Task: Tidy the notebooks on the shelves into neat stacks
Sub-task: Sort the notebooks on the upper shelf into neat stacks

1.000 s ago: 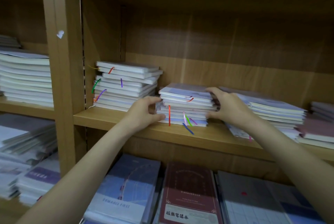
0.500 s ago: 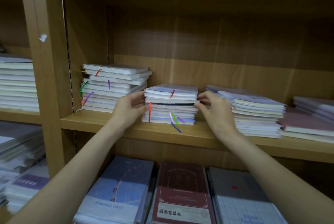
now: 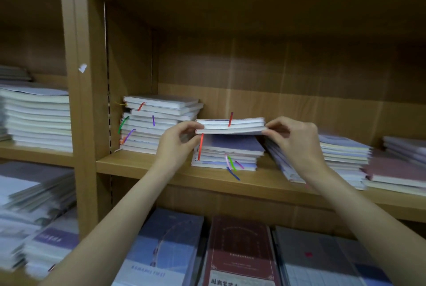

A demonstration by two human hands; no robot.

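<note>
A few notebooks point(image 3: 230, 125) with red ribbon markers hang just above the middle stack point(image 3: 227, 154) on the wooden shelf point(image 3: 147, 165). My left hand point(image 3: 177, 140) pinches their left end and my right hand point(image 3: 292, 138) pinches their right end. The stack below shows a purple-grey cover and several coloured ribbons at its front. To its left stands a taller, uneven stack point(image 3: 156, 124) of notebooks. A slanting, spread-out stack point(image 3: 338, 158) lies to the right, partly behind my right wrist.
More notebooks point(image 3: 398, 168) lie at the far right of the shelf. A wooden upright point(image 3: 85, 101) divides off the left bay with its tall pale stack point(image 3: 39, 119). Below, larger notebooks point(image 3: 239, 253) lie face up. The shelf above is close overhead.
Both hands have lifted the top few notebooks off the middle stack, baring the purple-grey cover beneath. Earlier they only pressed on the stack's two sides. The camera has tilted upward.
</note>
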